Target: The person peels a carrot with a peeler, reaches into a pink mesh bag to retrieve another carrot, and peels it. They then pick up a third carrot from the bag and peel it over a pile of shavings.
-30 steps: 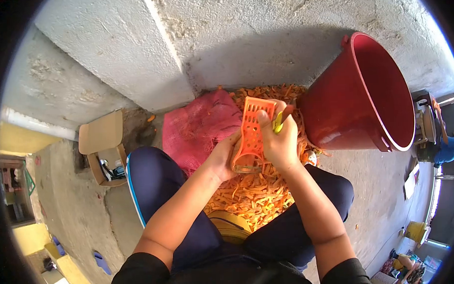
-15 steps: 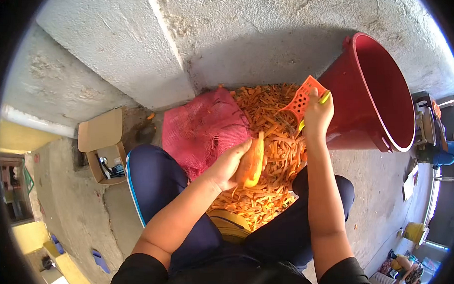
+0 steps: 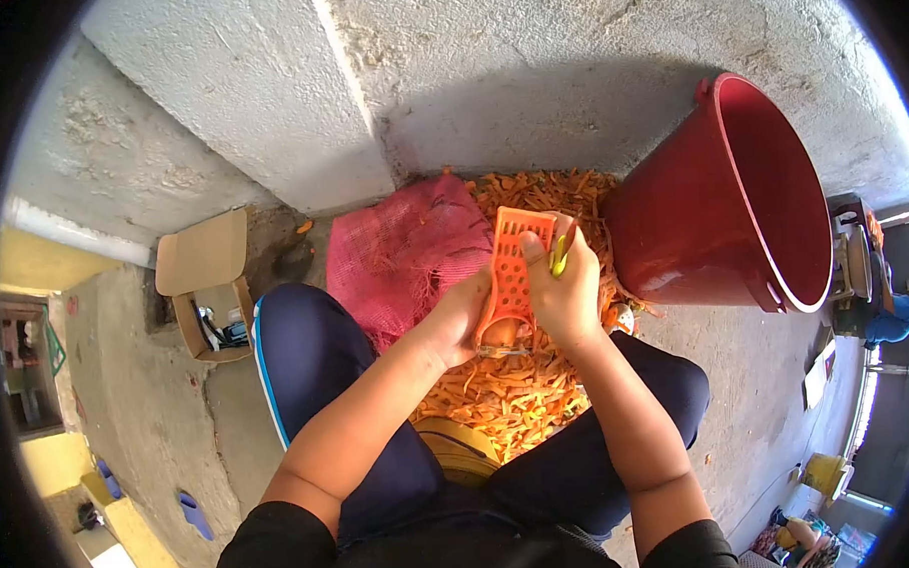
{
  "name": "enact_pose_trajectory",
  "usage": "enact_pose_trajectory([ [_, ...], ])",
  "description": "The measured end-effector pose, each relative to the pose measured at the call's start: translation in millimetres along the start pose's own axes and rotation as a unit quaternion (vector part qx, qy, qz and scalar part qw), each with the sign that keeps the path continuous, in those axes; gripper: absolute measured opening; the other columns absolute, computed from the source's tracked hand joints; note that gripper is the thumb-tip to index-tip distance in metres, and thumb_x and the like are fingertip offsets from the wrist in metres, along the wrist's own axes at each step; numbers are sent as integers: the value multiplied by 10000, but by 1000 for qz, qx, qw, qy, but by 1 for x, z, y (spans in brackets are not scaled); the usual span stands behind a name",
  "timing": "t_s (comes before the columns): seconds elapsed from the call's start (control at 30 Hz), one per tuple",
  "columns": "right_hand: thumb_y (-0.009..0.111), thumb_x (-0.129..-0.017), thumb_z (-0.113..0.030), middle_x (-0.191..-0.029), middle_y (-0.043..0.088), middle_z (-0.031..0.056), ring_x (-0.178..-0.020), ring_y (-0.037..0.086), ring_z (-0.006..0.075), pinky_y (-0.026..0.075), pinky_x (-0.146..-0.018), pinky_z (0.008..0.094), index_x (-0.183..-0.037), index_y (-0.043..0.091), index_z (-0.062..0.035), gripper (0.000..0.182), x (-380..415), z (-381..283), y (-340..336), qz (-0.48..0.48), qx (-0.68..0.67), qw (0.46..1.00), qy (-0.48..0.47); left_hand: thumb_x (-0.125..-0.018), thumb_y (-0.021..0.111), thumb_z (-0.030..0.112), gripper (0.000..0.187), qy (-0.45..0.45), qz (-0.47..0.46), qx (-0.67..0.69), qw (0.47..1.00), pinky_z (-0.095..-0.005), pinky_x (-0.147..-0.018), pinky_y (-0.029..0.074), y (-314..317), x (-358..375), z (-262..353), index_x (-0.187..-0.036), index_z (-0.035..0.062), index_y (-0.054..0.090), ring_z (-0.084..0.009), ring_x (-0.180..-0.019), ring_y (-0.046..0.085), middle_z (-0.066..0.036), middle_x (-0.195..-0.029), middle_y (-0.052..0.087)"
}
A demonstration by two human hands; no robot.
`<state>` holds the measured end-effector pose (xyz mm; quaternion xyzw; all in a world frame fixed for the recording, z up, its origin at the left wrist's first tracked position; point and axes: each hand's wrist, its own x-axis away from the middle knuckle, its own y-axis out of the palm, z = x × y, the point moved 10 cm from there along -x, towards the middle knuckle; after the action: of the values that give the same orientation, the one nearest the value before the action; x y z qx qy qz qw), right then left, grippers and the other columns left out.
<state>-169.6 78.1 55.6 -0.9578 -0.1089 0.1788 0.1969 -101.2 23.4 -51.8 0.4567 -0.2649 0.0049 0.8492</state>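
Note:
My right hand (image 3: 567, 292) is closed round an orange perforated peeler (image 3: 515, 257), its thumb on the holes; a yellow-green piece (image 3: 560, 252) shows between the fingers. My left hand (image 3: 458, 319) is closed on an orange vegetable (image 3: 500, 331), mostly hidden behind the peeler. The peeler's blade end lies over the vegetable. Beneath both hands spreads a heap of orange peelings (image 3: 524, 407). Left of the heap is a pink mesh sack (image 3: 398, 251).
A large red bucket (image 3: 672, 206) leans at the right of the heap. An open cardboard box (image 3: 213, 317) with small items stands at the left. Between my knees is a yellow container (image 3: 450, 446). A concrete wall (image 3: 508, 102) runs behind.
My right hand has moved left and down with the peeler, from beside the bucket onto the vegetable. My left hand has shifted slightly, and the vegetable is now largely covered.

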Motion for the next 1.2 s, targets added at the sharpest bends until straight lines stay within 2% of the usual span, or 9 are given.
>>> enact_pose_trajectory([
  [0.1, 523, -821, -136, -597, 457, 95, -520, 411, 138, 377, -495, 283, -882, 458, 3, 165, -17, 22, -34, 112, 67, 991, 23, -879, 363, 359, 382, -57, -158, 48, 985, -304, -708, 486, 16, 7, -17, -1025, 28, 485, -182, -821, 577, -95, -937, 575],
  [0.2, 501, -839, -164, -603, 455, 55, -543, 395, 112, 365, -501, 278, -846, 457, 2, 172, -36, 65, -73, 191, 78, 969, 137, -855, 396, 422, 396, -83, -70, 11, 994, -277, -673, 457, 6, 9, -29, -979, 62, 507, -146, -729, 557, -57, -830, 577],
  [0.33, 502, -840, -187, -644, 414, -14, -591, 356, 55, 336, -524, 224, -809, 450, -33, 166, -29, 44, -49, 108, -114, 982, 101, -850, 411, 409, 391, -81, 42, 54, 994, -298, -680, 473, -11, 7, -13, -1023, 71, 503, -183, -749, 572, -65, -889, 578],
  [0.37, 504, -834, -176, -650, 387, -25, -611, 345, 54, 327, -549, 213, -796, 439, -44, 152, -23, 31, -39, 74, -148, 979, 116, -851, 411, 402, 383, -68, -85, 67, 992, -303, -697, 479, 3, 5, -10, -1051, 85, 492, -179, -790, 577, -70, -948, 573],
  [0.53, 506, -824, -140, -763, 555, 81, -697, 516, 131, 420, -648, 263, -939, 473, 1, 185, 0, 0, -5, -30, -106, 993, 44, -874, 372, 360, 376, -32, 18, 54, 998, -333, -724, 488, -5, -1, -5, -1095, 68, 461, -191, -842, 580, -83, -1008, 559],
  [0.77, 539, -803, -125, -624, 502, 116, -549, 481, 175, 407, -534, 282, -897, 464, -8, 168, 6, -6, -2, -11, -19, 1000, 21, -893, 320, 347, 385, -48, 27, 6, 998, -325, -712, 486, -13, -2, -12, -1075, 41, 467, -200, -804, 583, -105, -980, 561],
  [0.9, 540, -814, -172, -612, 457, 109, -569, 394, 136, 385, -531, 288, -848, 460, -5, 188, -19, 28, -41, 116, 52, 991, 40, -878, 324, 417, 435, -83, -138, 15, 987, -318, -646, 477, 1, -2, -37, -1024, 42, 491, -191, -722, 566, -96, -870, 570],
  [1.0, 525, -826, -192, -650, 472, 58, -589, 392, 99, 375, -548, 264, -867, 483, -3, 198, -31, 62, -72, 183, 13, 972, 145, -873, 347, 414, 415, -94, -30, 16, 995, -330, -667, 478, -7, 7, -31, -1013, 54, 501, -198, -747, 565, -93, -854, 572],
  [1.2, 500, -831, -185, -718, 494, 45, -654, 424, 89, 381, -616, 245, -898, 477, -10, 189, -9, 23, -25, 14, -71, 992, 102, -868, 379, 392, 380, -76, 8, 70, 995, -345, -719, 483, -7, -1, -14, -1019, 68, 508, -172, -766, 574, -70, -899, 580],
])
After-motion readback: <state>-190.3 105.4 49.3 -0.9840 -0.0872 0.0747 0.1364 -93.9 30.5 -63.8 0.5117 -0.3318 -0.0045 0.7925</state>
